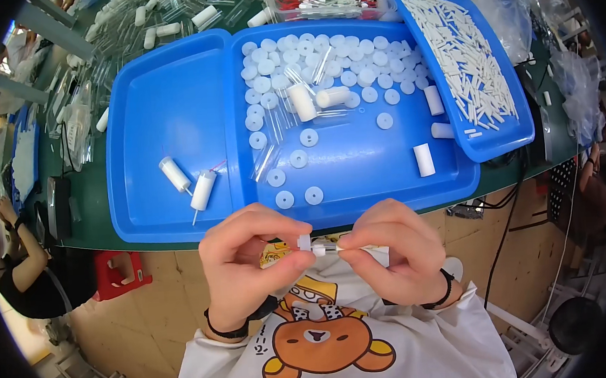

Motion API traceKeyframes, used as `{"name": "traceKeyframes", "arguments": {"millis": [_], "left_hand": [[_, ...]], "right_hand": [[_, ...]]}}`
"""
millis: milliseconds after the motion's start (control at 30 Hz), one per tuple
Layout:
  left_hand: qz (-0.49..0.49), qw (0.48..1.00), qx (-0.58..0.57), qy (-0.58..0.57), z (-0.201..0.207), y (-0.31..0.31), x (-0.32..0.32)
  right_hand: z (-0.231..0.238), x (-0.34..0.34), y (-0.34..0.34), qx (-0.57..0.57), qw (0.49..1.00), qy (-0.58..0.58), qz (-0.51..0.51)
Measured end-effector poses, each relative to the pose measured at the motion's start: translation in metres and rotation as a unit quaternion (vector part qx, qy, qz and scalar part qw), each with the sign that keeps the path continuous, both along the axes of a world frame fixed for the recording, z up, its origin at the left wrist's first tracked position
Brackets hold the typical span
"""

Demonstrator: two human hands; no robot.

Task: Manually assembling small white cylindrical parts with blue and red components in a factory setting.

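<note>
Over my lap, just off the table's front edge, both hands meet at a small piece. My left hand (246, 260) pinches a whitish plastic disc (304, 243) between thumb and fingertips. From the other side, my right hand (397, 247) pinches a thin clear tube (326, 248) whose inner end meets the disc; fingertips partly hide the joint. Loose discs (308, 138) with centre holes lie in the middle blue tray (380, 187), along with thick white cylinders (424, 160) and clear tubes (264, 162). In the left blue tray (164, 107) lie two white cylinders (203, 189) with thin rods sticking out.
A third blue tray (486, 151), full of short white sticks (455, 52), rests tilted over the middle tray's right side. Behind stands a clear box (326, 12) of red and white pieces. Tubes and cylinders litter the green table (93, 196). Another person (31, 268) sits far left, near a red stool (121, 277).
</note>
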State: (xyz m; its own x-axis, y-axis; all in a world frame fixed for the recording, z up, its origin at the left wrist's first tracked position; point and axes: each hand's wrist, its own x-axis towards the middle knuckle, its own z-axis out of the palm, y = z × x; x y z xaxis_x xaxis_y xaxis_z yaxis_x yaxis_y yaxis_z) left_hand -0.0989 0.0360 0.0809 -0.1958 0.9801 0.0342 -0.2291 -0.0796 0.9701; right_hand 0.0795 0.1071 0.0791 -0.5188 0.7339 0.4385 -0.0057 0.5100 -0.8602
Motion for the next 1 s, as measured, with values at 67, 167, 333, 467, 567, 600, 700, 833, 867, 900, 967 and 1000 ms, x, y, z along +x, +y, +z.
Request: {"name": "traceKeyframes", "arguments": {"millis": [67, 167, 333, 467, 567, 600, 700, 833, 867, 900, 967, 1000], "left_hand": [[0.004, 1.000, -0.009, -0.007, -0.002, 0.000, 0.001], [0.008, 0.999, -0.046, -0.025, -0.003, 0.001, 0.003], [0.000, 0.998, -0.043, -0.044, -0.005, 0.008, 0.006], [-0.012, 0.998, -0.014, -0.062, -0.007, 0.012, 0.010], [-0.033, 0.998, -0.012, -0.052, -0.008, 0.015, 0.011], [-0.042, 0.998, -0.008, -0.044, -0.009, 0.016, 0.011], [-0.068, 0.998, -0.020, -0.003, -0.008, 0.021, 0.017], [-0.086, 0.992, -0.092, 0.003, -0.003, 0.041, 0.041], [-0.104, 0.990, -0.100, 0.009, -0.001, 0.047, 0.047], [-0.121, 0.987, -0.108, 0.016, 0.000, 0.054, 0.053], [-0.175, 0.976, -0.120, 0.045, 0.004, 0.066, 0.067], [-0.212, 0.967, -0.123, 0.067, 0.006, 0.071, 0.074]], "right_hand": [[-0.001, -0.001, -0.002, -0.011, 1.000, 0.002, -0.007], [-0.002, -0.001, -0.005, 0.016, 0.999, -0.013, -0.026], [0.001, 0.002, -0.008, 0.030, 0.996, -0.049, -0.062], [0.002, 0.004, -0.006, -0.080, 0.995, -0.019, -0.063], [0.002, 0.012, -0.003, -0.086, 0.995, -0.033, -0.034], [0.003, 0.014, -0.002, -0.088, 0.995, -0.041, -0.028], [0.002, 0.026, 0.001, -0.168, 0.985, -0.040, -0.011], [-0.001, 0.049, 0.004, -0.248, 0.966, -0.049, -0.056], [-0.001, 0.057, 0.005, -0.240, 0.967, -0.053, -0.061], [-0.003, 0.067, 0.006, -0.232, 0.969, -0.056, -0.065], [-0.004, 0.084, 0.009, -0.279, 0.959, -0.025, -0.054], [-0.003, 0.092, 0.011, -0.331, 0.943, 0.010, -0.038]]}}
